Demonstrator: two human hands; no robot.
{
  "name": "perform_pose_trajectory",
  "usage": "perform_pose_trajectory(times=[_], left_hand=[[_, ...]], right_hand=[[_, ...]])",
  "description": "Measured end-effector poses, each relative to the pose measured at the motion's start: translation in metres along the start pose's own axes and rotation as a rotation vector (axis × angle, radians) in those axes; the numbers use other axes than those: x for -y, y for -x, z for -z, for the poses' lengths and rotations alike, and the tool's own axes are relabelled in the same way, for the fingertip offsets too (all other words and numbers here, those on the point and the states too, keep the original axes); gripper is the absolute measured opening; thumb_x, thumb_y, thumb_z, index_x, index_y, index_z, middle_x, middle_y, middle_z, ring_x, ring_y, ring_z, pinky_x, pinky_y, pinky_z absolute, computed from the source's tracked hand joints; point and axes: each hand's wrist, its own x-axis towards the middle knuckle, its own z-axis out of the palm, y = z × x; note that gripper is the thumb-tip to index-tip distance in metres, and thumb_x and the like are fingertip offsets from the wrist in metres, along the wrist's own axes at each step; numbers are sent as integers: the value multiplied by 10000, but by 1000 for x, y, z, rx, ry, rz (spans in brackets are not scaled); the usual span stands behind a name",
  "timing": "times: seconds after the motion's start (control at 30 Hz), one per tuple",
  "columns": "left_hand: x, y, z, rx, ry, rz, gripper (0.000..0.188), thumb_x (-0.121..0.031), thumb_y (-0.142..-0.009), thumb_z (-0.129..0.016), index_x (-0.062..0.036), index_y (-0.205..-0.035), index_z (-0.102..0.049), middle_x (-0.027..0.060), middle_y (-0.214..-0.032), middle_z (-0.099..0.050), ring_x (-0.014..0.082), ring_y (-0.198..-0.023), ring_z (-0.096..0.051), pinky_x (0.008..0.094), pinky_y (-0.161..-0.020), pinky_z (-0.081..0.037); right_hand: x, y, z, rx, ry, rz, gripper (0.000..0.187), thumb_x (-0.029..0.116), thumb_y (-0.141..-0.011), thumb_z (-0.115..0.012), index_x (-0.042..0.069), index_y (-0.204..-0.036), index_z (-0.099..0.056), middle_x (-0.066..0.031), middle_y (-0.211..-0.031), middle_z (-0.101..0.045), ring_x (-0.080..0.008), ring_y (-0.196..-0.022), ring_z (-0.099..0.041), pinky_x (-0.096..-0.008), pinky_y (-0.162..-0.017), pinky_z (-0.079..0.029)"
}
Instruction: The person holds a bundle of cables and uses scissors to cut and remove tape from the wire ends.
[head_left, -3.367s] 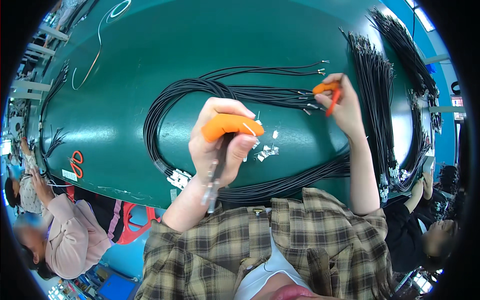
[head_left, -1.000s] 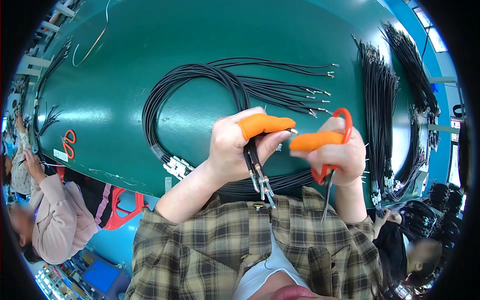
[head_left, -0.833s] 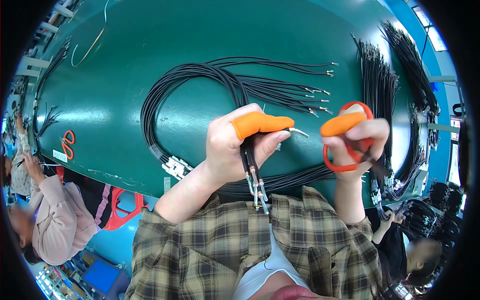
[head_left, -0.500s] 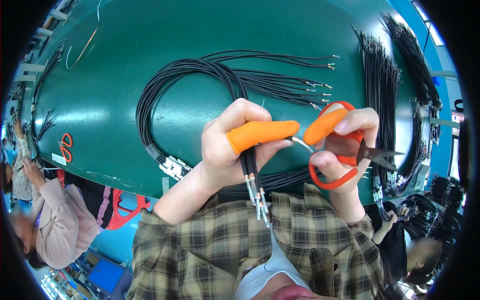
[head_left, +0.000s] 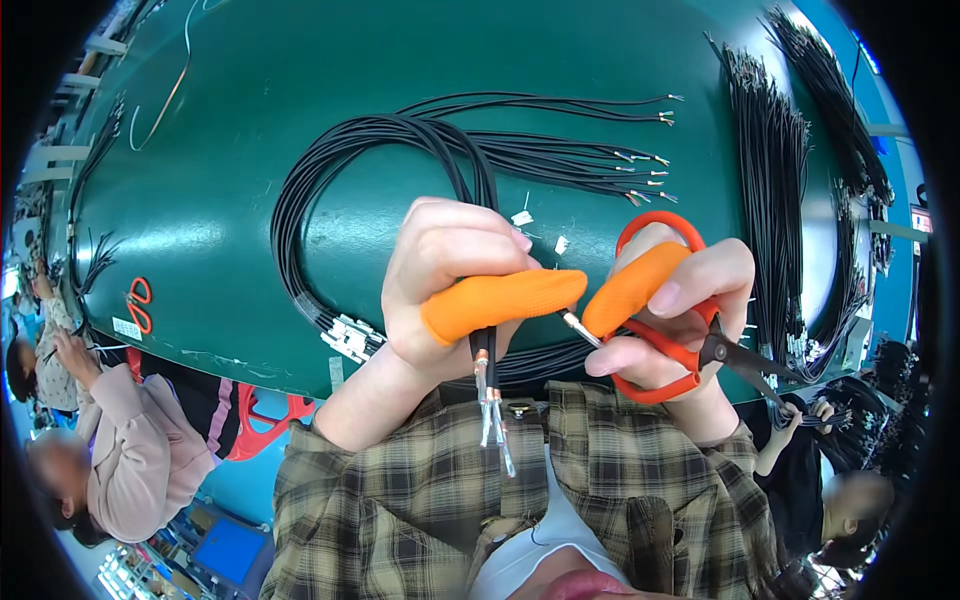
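Note:
My left hand (head_left: 450,285), an orange finger cot on its index finger, is closed round several black cables (head_left: 485,350). Their stripped ends hang below the palm, showing copper-coloured and silvery strands. One cable's bare end (head_left: 578,326) sticks out past the thumb and index finger toward my right hand (head_left: 665,310). That hand, also with an orange finger cot, has its fingers through the orange handles of a pair of scissors (head_left: 735,355), whose dark blades point away to the right. Its thumb and index finger meet at the bare end's tip; whether they grip it is hard to see.
A looped bundle of black cables (head_left: 290,210) with white connectors (head_left: 352,338) lies on the green table (head_left: 230,100). Small white scraps (head_left: 561,244) sit beyond my hands. Thick cable bundles (head_left: 770,170) line the right. Other orange-handled scissors (head_left: 139,305) lie left. Co-workers sit at both sides.
Both hands have shifted slightly left and lower. The right thumb and finger have closed in at the bare cable end. White scraps now show beyond my left hand, and fewer stripped ends hang below it.

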Motion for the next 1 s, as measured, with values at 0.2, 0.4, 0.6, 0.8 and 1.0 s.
perform_pose_trajectory(times=[0.2, 0.4, 0.6, 0.8, 1.0], left_hand=[[-4, 3, 0, -20, 43, 75, 243, -37, -563, -703, -103, -791, -653, -15, -791, -544, 168, -691, -536, 269, -569, -397], [0, 0, 1, -54, 196, 91, 69, -51, -761, -636, -31, -819, -605, 65, -762, -566, 158, -594, -554, 251, -545, -430], [1, -2, 8, -96, 394, 240, 58, -66, -825, -594, -8, -828, -596, 59, -738, -630, 145, -652, -539, 241, -552, -430], [-3, -1, 15, 12, 422, 424, 193, -223, -880, -545, -38, -868, -600, 36, -824, -664, 118, -744, -515, 242, -628, -430], [-1, -2, 17, 38, 473, 355, 167, -181, -875, -550, -29, -909, -611, 49, -855, -649, 108, -722, -521, 238, -604, -443]], right_hand=[[-1, 1, -1, -5, -25, 16, 503, 51, -549, -834, 69, -907, -480, -51, -766, -549, -151, -646, -533, -257, -579, -372], [4, 0, -3, -22, -147, -207, 466, 379, -708, -708, 107, -925, -399, -89, -694, -541, -132, -586, -514, -205, -494, -390], [27, -10, -6, 204, -305, -747, 817, 783, -678, -332, -12, -763, -494, -73, -592, -511, -113, -419, -536, -174, -381, -424], [22, -17, -13, 519, -630, -930, 771, 753, -711, -364, 3, -746, -540, -44, -575, -542, -83, -422, -522, -171, -388, -396], [15, -20, -25, 690, -816, -941, 628, 642, -829, -373, 39, -773, -542, -28, -525, -518, -78, -425, -515, -183, -385, -362]])
